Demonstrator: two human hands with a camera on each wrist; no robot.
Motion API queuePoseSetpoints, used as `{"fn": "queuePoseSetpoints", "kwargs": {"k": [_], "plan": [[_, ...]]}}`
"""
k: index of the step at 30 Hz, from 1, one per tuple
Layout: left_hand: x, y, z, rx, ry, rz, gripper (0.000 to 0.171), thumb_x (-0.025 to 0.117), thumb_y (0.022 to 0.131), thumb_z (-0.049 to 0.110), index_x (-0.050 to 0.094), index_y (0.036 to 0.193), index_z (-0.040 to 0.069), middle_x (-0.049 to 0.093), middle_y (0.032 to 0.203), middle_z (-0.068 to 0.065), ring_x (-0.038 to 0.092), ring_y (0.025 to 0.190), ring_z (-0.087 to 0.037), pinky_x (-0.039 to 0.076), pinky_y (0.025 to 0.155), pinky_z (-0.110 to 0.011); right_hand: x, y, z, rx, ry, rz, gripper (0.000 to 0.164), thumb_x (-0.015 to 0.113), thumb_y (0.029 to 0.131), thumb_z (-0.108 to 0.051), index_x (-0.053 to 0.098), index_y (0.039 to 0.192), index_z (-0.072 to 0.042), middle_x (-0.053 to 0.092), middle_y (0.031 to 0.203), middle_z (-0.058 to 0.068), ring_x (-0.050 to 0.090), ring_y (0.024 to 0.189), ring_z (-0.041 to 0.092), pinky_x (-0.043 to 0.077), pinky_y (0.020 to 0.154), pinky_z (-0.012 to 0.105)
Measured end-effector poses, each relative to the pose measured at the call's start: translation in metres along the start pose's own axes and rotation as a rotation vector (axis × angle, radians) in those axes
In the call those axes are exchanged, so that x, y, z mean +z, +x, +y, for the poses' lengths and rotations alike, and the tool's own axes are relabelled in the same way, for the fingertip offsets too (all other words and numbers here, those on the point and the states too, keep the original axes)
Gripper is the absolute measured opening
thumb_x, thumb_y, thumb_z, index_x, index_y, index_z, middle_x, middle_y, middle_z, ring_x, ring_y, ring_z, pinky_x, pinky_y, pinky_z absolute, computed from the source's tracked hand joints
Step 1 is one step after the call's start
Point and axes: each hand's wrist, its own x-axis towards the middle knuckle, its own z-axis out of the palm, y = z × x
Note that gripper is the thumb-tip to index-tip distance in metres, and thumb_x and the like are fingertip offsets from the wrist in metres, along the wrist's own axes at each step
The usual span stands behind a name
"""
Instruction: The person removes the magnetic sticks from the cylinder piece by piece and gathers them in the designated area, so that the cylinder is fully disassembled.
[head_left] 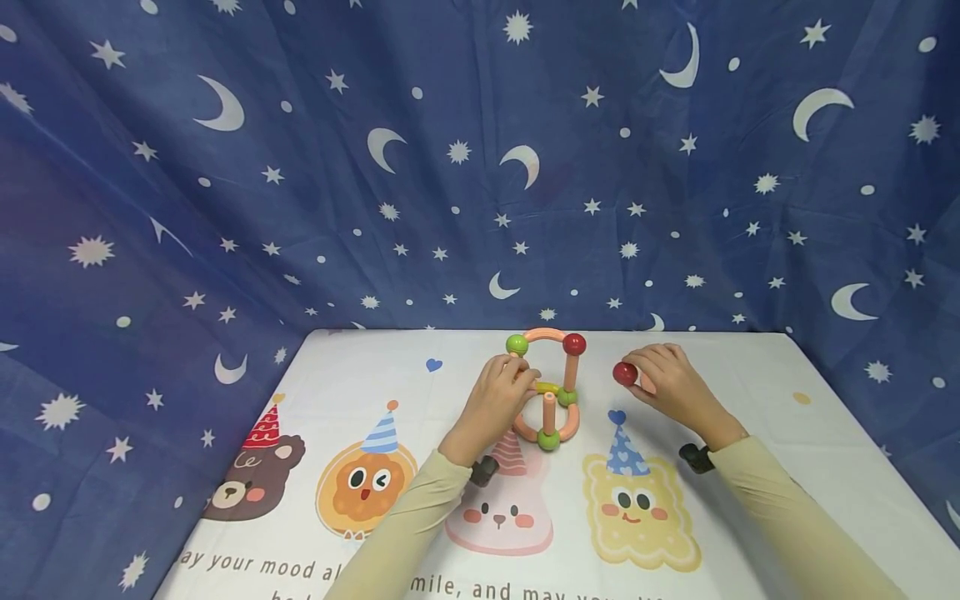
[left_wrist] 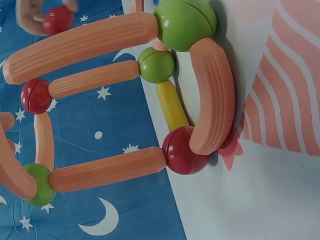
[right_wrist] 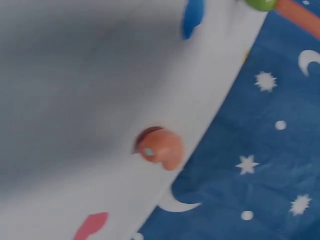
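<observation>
The right hand [head_left: 670,383] is pinching a red ball [head_left: 626,373] between thumb and fingertips, spread only as far as the ball needs, and is holding it to the right of the toy frame [head_left: 572,372], apart from it. An orange piece [head_left: 647,382] is showing beside the ball by the curled fingers; whether the hand is gripping that too, I cannot tell. The left hand [head_left: 491,404] is curling its fingers at the frame's upper left, near a green ball [head_left: 517,344], and seems to be holding the frame there, though the exact contact is hiding behind the knuckles.

Farther out, the frame is standing on the table [head_left: 750,371], and its front stick [head_left: 549,414] is rising upright with a bare top end.

For good handling, the right fingertips should be staying on the ball's sides, leaving its far face uncovered. The left hand should be bracing lightly, close to whichever joint is taking the load, since a sideways shove could be working other joints loose. Any pressing should be running straight along a stick. Behind everything, a starry curtain [head_left: 450,108] is hanging.
</observation>
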Motion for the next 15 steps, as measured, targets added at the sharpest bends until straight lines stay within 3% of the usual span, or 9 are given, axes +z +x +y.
{"fn": "queuePoseSetpoints", "kwargs": {"k": [10,15], "plan": [[0.002,-0.001,0.000,0.007,0.008,0.017,0.020,0.069,0.084,0.024,0.066,0.102,0.014,0.060,0.101,-0.002,0.052,0.101,-0.019,0.042,0.095,-0.031,0.037,-0.002,0.016,0.061,-0.024,-0.331,0.040,0.087,0.062,-0.023,0.067,0.094,-0.009,0.065,0.093,0.006,0.055,0.096,0.025,0.041,0.087,0.047],[0.001,0.000,0.001,0.006,0.016,0.004,0.019,0.068,0.085,0.024,0.066,0.102,0.014,0.060,0.102,-0.002,0.051,0.102,-0.018,0.042,0.096,-0.030,0.048,0.003,0.019,0.010,-0.063,-0.393,0.038,0.086,0.063,-0.026,0.068,0.093,-0.011,0.064,0.092,0.006,0.055,0.093,0.024,0.042,0.083,0.044]]}}
